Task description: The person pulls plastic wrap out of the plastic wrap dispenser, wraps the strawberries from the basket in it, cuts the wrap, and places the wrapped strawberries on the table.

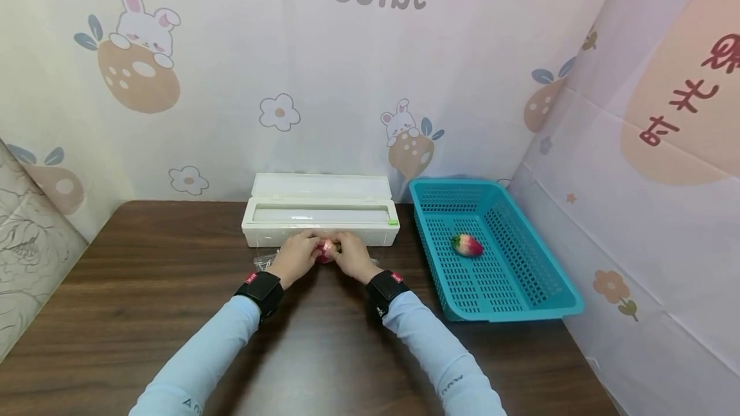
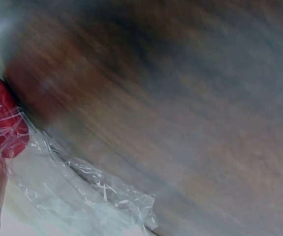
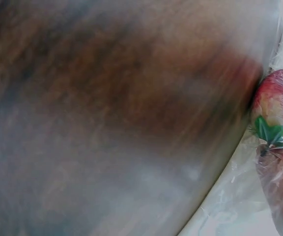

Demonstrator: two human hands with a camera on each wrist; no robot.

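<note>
Blue sleeves [image 1: 196,352] extend from the lower edge to frame centre

A printed backdrop [image 1: 231,31], patterned with rabbits and flowers and bearing a mirrored "Juice," fills the upper half of the head view. Below it spreads a dark wood table [image 1: 144,268]. A turquoise mesh basket [image 1: 514,314] stands right of centre, and a white box [image 1: 378,236] sits mid-frame at the table's back, its lid [image 1: 320,183] raised against the backdrop.

Just in front of the box, the left hand [image 1: 296,257] and right hand [image 1: 354,257], both with bent fingers, grip a wrapped strawberry [image 1: 325,251] between them at the centre of the frame. Black wristbands [image 1: 261,294] circle both wrists. Clear film [image 2: 107,189] covers the fruit and trails toward the lower middle of the left wrist view. In the right wrist view, the fruit's green leaves [image 3: 269,130] show at the right edge. A loose strawberry [image 1: 468,246] lies in the basket, right of frame centre.
</note>
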